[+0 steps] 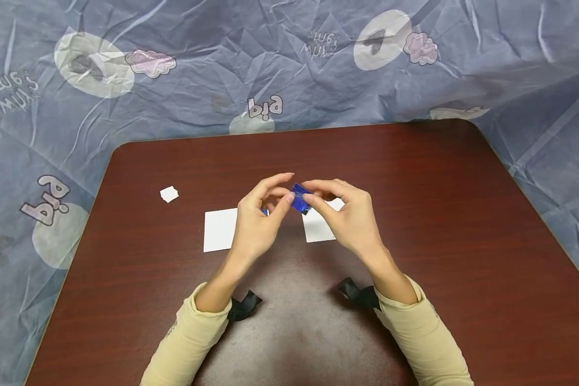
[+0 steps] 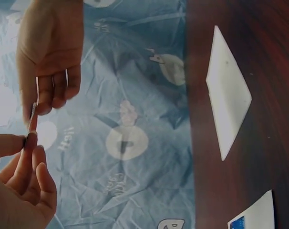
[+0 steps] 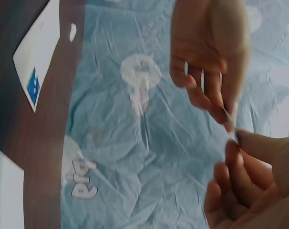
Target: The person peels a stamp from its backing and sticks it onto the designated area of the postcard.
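A small flat blue square piece (image 1: 299, 199) is held up above the table between both hands. My left hand (image 1: 257, 217) pinches its left edge between thumb and finger. The right hand (image 1: 351, 217) pinches the opposite edge the same way. In both wrist views the piece shows only as a thin edge, so its thickness and material are hard to tell. Below the left hand lies a white square card (image 1: 219, 230), with a printed-looking blue patch (image 3: 34, 88) at one corner. A second white card (image 1: 318, 228) lies partly hidden under the right hand.
A small torn white scrap (image 1: 169, 194) lies farther left on the brown table (image 1: 415, 171). Black straps (image 1: 245, 306) hang from both wrists. A wrinkled blue-grey printed cloth (image 1: 198, 69) hangs behind the table's far edge.
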The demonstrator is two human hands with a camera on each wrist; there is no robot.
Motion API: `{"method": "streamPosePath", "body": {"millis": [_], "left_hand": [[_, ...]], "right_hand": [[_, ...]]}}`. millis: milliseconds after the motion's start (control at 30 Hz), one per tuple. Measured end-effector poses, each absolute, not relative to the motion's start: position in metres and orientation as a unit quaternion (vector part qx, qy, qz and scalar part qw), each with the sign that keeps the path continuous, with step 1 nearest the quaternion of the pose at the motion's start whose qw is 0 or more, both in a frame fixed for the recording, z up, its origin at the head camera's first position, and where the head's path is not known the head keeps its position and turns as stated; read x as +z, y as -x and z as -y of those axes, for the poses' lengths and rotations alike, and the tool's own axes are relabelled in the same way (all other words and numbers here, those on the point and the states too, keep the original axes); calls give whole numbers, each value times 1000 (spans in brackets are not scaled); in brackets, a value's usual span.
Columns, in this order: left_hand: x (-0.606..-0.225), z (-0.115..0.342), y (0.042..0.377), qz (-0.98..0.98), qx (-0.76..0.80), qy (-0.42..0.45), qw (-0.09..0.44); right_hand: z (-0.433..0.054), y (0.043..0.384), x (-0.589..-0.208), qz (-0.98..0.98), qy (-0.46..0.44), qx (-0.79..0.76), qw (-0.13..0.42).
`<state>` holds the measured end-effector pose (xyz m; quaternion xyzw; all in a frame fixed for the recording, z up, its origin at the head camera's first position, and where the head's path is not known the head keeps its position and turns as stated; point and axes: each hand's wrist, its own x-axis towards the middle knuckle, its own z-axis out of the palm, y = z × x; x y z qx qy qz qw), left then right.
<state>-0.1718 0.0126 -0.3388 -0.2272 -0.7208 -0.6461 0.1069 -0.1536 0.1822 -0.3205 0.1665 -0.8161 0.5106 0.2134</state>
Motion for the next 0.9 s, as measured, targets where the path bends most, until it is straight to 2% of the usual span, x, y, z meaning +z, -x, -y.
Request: {"method": "streamPosePath", "body": {"millis": [100,333,500,633,733,900], "left_hand": [[-343,-18,174,746,-606,258,100],[-344,-33,184,785,-522,330,46],[-346,-44,187,795,-490,356,32],[-354,-48,184,831,-430,352,16],[-366,-49,181,868,-335,364,-25],[-388,-47,178,889,-174,398,-145]], "right_hand": [[-195,153,-319,834,-140,508,162],[-228,154,-316,891,-130,432,46],[-243,155,-319,906,-122,404,26],[-261,163,-329,910,-81,406,21],[-277,173,-339,906,-19,422,14],[-300,186,-357,884,79,460,-21]]}}
